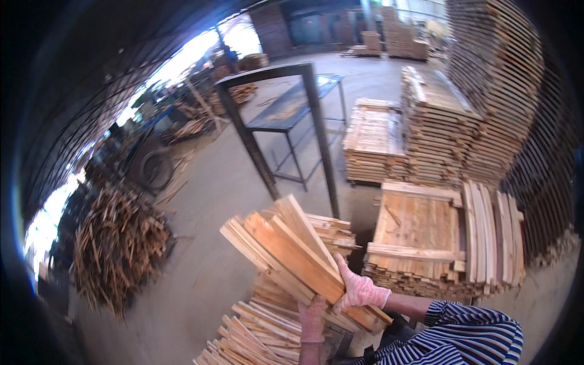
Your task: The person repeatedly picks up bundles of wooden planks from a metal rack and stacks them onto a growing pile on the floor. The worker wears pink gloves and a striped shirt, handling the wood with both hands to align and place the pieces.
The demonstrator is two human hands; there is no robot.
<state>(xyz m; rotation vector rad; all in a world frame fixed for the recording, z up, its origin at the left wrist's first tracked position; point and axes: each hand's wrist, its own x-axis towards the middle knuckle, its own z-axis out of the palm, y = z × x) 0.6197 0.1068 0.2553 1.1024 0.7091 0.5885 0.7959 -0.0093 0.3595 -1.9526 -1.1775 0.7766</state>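
A bundle of wooden slats (283, 246) is held up at a slant between my two gloved hands. My right hand (360, 288), in a pinkish-white knit glove, clasps the bundle's right side near its lower end. From below, my left hand (312, 319) grips the left side; its fingers are partly hidden by the wood. One slat (301, 219) at the top sits askew from the others. Beneath and to the left lies a loose pile of slats (249, 334). More slats (331, 228) show just behind the bundle.
A black metal frame (316, 115) rises ahead, with a dark metal table (283, 115) beyond it. To the right stand a low stack of boards (420, 225) and taller stacks (438, 134). A heap of thin scrap sticks (118, 243) lies on the floor at left.
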